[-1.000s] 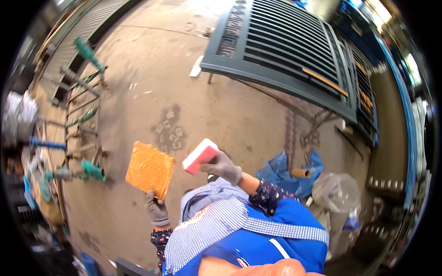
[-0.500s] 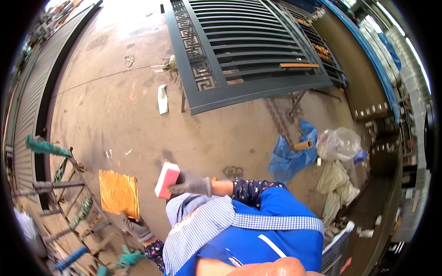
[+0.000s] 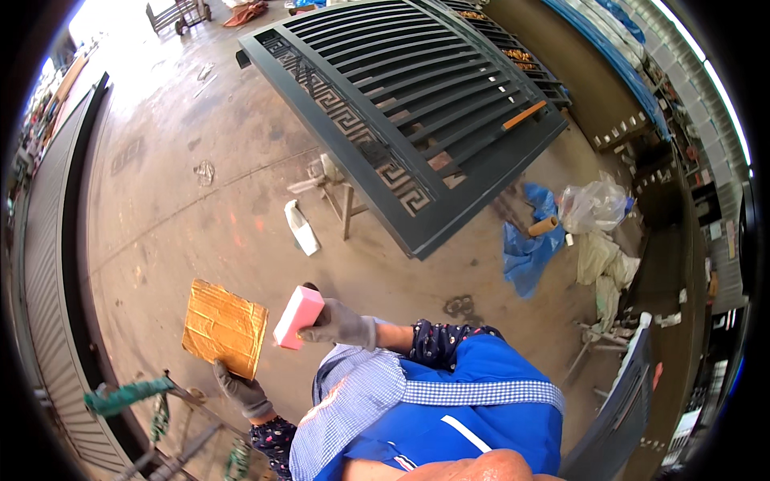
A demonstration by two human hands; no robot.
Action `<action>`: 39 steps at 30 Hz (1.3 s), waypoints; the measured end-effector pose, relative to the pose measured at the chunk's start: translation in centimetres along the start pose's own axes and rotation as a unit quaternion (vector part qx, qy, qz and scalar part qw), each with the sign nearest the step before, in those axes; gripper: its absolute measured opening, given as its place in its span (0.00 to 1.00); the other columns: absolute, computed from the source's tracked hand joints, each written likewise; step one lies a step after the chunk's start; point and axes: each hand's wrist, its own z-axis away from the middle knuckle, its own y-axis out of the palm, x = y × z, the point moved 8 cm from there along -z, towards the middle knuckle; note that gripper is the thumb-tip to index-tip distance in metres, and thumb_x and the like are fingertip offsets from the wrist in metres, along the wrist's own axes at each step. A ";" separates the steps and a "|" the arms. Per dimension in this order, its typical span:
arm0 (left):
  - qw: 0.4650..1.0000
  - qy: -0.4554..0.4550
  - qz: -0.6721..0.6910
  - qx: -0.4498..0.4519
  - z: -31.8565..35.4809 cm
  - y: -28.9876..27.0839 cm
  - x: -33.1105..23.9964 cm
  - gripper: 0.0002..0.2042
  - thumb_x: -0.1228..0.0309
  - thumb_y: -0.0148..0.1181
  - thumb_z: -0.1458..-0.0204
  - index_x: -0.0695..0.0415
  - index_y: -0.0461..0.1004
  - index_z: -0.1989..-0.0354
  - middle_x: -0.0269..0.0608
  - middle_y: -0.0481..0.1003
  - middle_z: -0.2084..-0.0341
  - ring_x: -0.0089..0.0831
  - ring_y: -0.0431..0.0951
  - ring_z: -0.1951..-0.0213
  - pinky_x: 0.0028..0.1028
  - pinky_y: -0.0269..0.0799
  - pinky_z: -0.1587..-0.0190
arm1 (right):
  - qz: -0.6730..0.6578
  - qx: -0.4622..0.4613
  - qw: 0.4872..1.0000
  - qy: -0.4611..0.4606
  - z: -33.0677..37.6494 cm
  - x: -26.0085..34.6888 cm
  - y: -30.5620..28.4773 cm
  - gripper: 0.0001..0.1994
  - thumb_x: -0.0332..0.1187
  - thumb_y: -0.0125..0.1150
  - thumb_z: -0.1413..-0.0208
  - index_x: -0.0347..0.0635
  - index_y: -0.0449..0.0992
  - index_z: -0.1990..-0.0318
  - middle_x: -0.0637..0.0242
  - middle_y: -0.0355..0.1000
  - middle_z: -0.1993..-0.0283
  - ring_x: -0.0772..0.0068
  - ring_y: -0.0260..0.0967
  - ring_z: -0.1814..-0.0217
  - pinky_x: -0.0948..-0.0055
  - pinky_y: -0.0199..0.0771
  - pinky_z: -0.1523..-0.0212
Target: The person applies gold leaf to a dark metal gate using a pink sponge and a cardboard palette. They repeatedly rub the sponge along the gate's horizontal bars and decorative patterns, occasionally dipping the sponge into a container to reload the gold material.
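My left hand [image 3: 241,391], in a grey glove, holds an orange-brown sheet of sandpaper [image 3: 224,327] by its lower edge, out to my left. My right hand [image 3: 343,325], also gloved in grey, grips a pink rectangular block [image 3: 298,317] in front of my chest, close beside the sheet but apart from it. Below the hands are my blue apron and checked shirt. Ahead, a large dark grey metal gate [image 3: 417,112] with slats and a fretwork border lies flat on stands above the concrete floor.
A white bottle [image 3: 301,228] lies on the floor near a gate stand [image 3: 346,204]. A blue plastic sheet [image 3: 525,248], a paint roller [image 3: 542,225] and bags [image 3: 593,207] sit at the right. A metal frame with green ropes [image 3: 128,394] stands at lower left.
The view has swung round, so the gate now fills the upper middle and lies closer. Both hands keep their hold; the sheet and pink block stay side by side.
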 end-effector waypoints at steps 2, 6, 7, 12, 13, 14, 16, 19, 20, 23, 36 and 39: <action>1.000 -0.006 -0.004 0.009 -5.4 2.5 -1.8 0.23 0.57 0.51 0.31 0.60 0.69 0.36 0.37 0.75 0.43 0.29 0.75 0.44 0.30 0.70 0.40 | -0.013 -0.008 0.999 -0.029 -6.5 0.2 -0.1 0.22 0.27 0.72 0.42 0.40 0.73 0.41 0.69 0.77 0.46 0.78 0.72 0.44 0.70 0.73 0.42; 0.991 0.039 -0.123 -0.019 -14.9 5.5 -6.9 0.25 0.55 0.50 0.31 0.60 0.67 0.34 0.39 0.72 0.40 0.30 0.72 0.40 0.32 0.65 0.36 | -0.039 -0.010 0.997 -0.060 -19.4 2.1 0.7 0.21 0.27 0.72 0.42 0.40 0.74 0.43 0.72 0.77 0.49 0.82 0.71 0.48 0.73 0.74 0.47; 0.990 0.044 -0.133 -0.009 -17.7 5.4 -8.0 0.25 0.54 0.50 0.30 0.61 0.66 0.34 0.39 0.72 0.39 0.30 0.71 0.39 0.33 0.64 0.35 | -0.049 -0.004 0.997 -0.065 -22.1 3.2 1.3 0.21 0.26 0.72 0.42 0.40 0.74 0.43 0.72 0.77 0.49 0.82 0.71 0.48 0.73 0.74 0.46; 0.984 0.076 -0.162 -0.009 -31.0 7.0 -12.7 0.26 0.55 0.49 0.30 0.62 0.65 0.33 0.41 0.70 0.37 0.32 0.71 0.39 0.33 0.65 0.35 | -0.031 0.004 0.997 -0.071 -34.0 7.4 2.8 0.21 0.26 0.73 0.43 0.41 0.74 0.43 0.73 0.76 0.50 0.81 0.69 0.46 0.72 0.73 0.45; 0.988 0.054 -0.141 -0.016 -34.0 7.0 -12.3 0.26 0.56 0.49 0.30 0.62 0.65 0.32 0.41 0.69 0.37 0.32 0.71 0.39 0.33 0.65 0.35 | -0.034 0.005 0.995 -0.089 -36.2 7.0 2.3 0.21 0.27 0.72 0.43 0.41 0.73 0.43 0.72 0.77 0.50 0.81 0.70 0.46 0.71 0.73 0.44; 0.992 0.030 -0.123 -0.022 -37.0 8.7 -12.6 0.26 0.56 0.49 0.30 0.62 0.64 0.32 0.41 0.69 0.37 0.31 0.71 0.39 0.33 0.65 0.35 | -0.028 -0.003 0.996 -0.083 -38.9 6.9 1.6 0.20 0.27 0.72 0.42 0.41 0.73 0.43 0.72 0.77 0.50 0.81 0.70 0.46 0.71 0.73 0.44; 0.991 0.026 -0.128 -0.020 -43.2 12.0 -14.1 0.26 0.56 0.49 0.30 0.62 0.63 0.31 0.41 0.69 0.37 0.31 0.70 0.38 0.34 0.65 0.34 | -0.010 -0.014 0.998 -0.065 -45.2 6.9 0.3 0.20 0.28 0.71 0.41 0.40 0.73 0.44 0.71 0.77 0.50 0.81 0.70 0.46 0.71 0.73 0.44; 0.956 0.087 -0.279 0.034 -54.9 14.0 -15.3 0.27 0.56 0.50 0.30 0.62 0.63 0.30 0.41 0.68 0.36 0.32 0.69 0.36 0.34 0.65 0.33 | 0.023 -0.042 0.996 -0.071 -53.9 7.4 -1.4 0.20 0.28 0.71 0.41 0.40 0.73 0.43 0.71 0.77 0.50 0.81 0.71 0.47 0.71 0.74 0.45; 0.940 0.113 -0.319 0.041 -58.1 15.4 -16.4 0.27 0.56 0.50 0.31 0.62 0.63 0.30 0.41 0.68 0.36 0.32 0.69 0.36 0.34 0.65 0.33 | 0.023 -0.045 0.994 -0.101 -56.8 8.5 -1.3 0.20 0.29 0.71 0.41 0.40 0.72 0.43 0.71 0.77 0.50 0.80 0.71 0.47 0.72 0.74 0.45; 0.947 0.104 -0.300 0.041 -68.0 19.8 -18.3 0.27 0.57 0.51 0.31 0.62 0.63 0.30 0.42 0.69 0.36 0.32 0.69 0.36 0.35 0.65 0.33 | -0.014 -0.075 0.991 -0.114 -65.4 11.8 -1.2 0.20 0.30 0.72 0.42 0.39 0.73 0.43 0.70 0.78 0.50 0.80 0.71 0.48 0.72 0.74 0.45; 0.956 -0.105 -0.167 0.215 -98.8 53.5 -12.9 0.19 0.60 0.54 0.32 0.63 0.72 0.42 0.38 0.77 0.49 0.29 0.79 0.49 0.31 0.77 0.45 | 0.293 -0.329 0.858 -0.265 -92.2 29.3 -17.4 0.16 0.28 0.72 0.48 0.39 0.79 0.52 0.57 0.78 0.55 0.57 0.79 0.53 0.66 0.78 0.55; 0.952 -0.099 -0.170 0.236 -105.3 60.9 -12.1 0.18 0.60 0.53 0.31 0.64 0.74 0.44 0.38 0.77 0.51 0.27 0.78 0.50 0.29 0.75 0.46 | 0.439 -0.311 0.782 -0.314 -100.3 36.8 -19.5 0.20 0.26 0.73 0.52 0.43 0.77 0.50 0.55 0.76 0.53 0.50 0.78 0.53 0.62 0.79 0.54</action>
